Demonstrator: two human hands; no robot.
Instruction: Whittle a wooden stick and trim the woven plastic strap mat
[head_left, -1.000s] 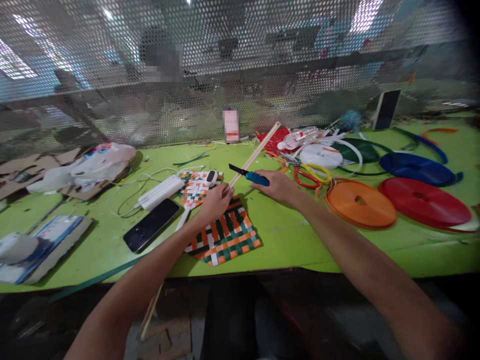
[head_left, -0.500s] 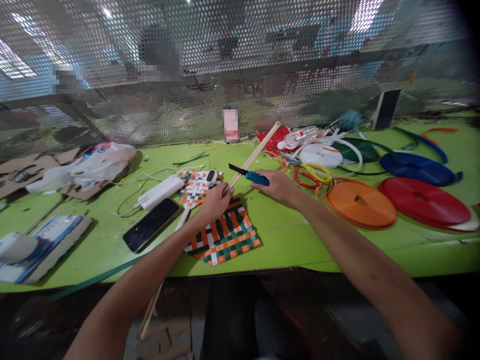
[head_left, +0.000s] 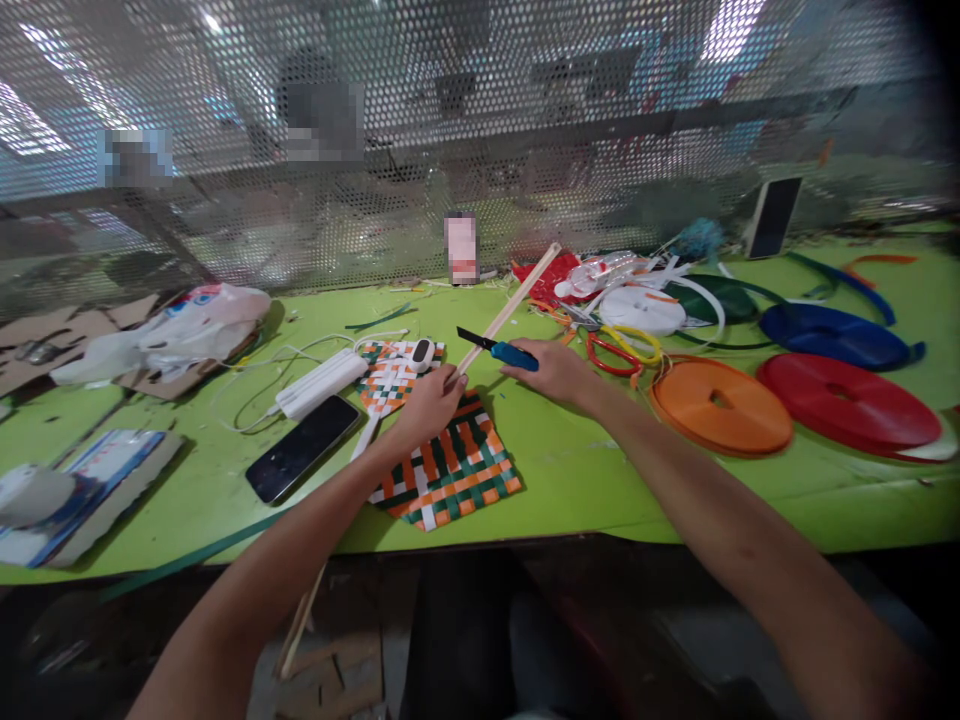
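Note:
My left hand (head_left: pixel 435 402) is closed round a long pale wooden stick (head_left: pixel 519 298), which slants up and away over the table and also shows below the table edge. In my right hand (head_left: pixel 561 375) is a blue utility knife (head_left: pixel 514 355), its dark blade out and pointing left across the stick. Whether the blade touches the wood I cannot tell. Under my left hand and forearm lies a woven mat (head_left: pixel 469 480) of orange, green and white strips, partly hidden. A smaller woven piece (head_left: pixel 390 375) with a white handle lies just behind it.
A black phone (head_left: pixel 304 450) and a white power strip (head_left: pixel 322 382) lie left of my hands. Red-and-yellow scissors (head_left: pixel 615 355) are right of my right hand, beside orange (head_left: pixel 679 410), red (head_left: pixel 840 410) and blue (head_left: pixel 825 340) strip coils. A perforated metal screen (head_left: pixel 510 130) stands behind.

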